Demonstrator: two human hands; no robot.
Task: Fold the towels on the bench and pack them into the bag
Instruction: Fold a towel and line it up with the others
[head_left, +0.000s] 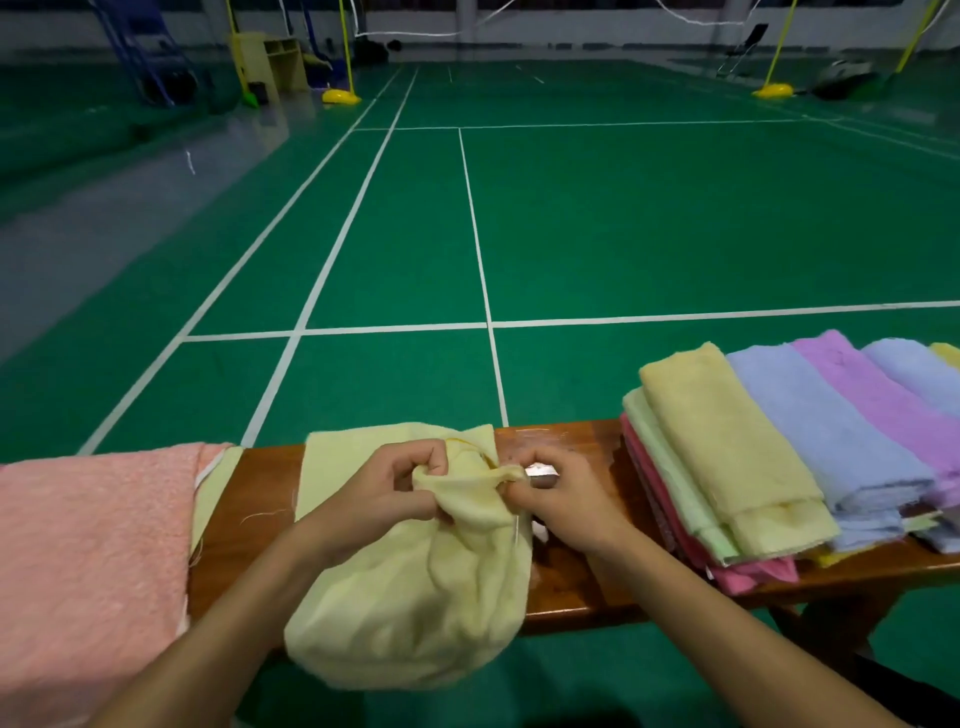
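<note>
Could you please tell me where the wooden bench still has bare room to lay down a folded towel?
One bare strip of the brown wooden bench lies between the pale yellow cloth bag, gripped by both hands, and the stack of folded pastel towels. A narrower strip lies between the pink fluffy towel and the bag. The right end is crowded.

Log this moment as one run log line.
left hand: grips yellow bag mouth | right hand: pinches bag mouth | folded towels: stacked on bench | pink towel: draped on bench
</note>
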